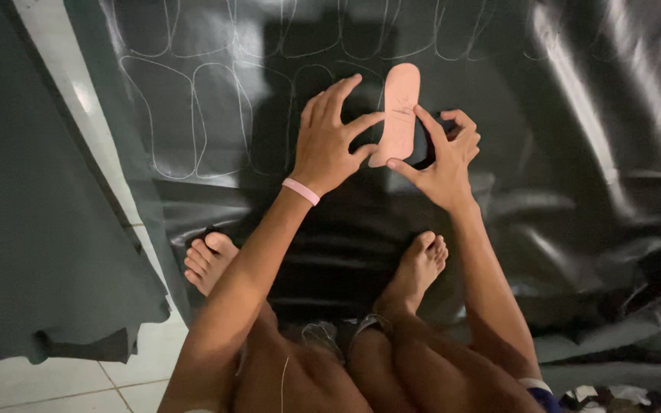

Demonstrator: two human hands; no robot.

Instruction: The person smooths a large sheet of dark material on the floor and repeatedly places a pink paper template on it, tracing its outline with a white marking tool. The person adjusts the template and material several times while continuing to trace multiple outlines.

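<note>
A large sheet of glossy black material (575, 153) is spread across the floor and fills most of the view; rows of rounded sole-shaped outlines (193, 115) are drawn on it in pale chalk along its upper left part. A second, duller dark green sheet (32, 214) is seen at the left, lying over a white tiled floor (139, 359). Two bare feet, one at the left (208, 261) and one at the right (420, 264), are rested on the black sheet below the hands.

A pink sole-shaped template (399, 111) is held against the black sheet near the top centre, just right of the chalk outlines. The left hand (330, 141) is laid with fingers spread, its thumb and forefinger touching the template's left edge. The right hand (441, 157) is set against the template's right edge, thumb at its lower end and forefinger on its side, so the template is kept between both grips. A pink wristband (300, 191) is worn on the left wrist.
</note>
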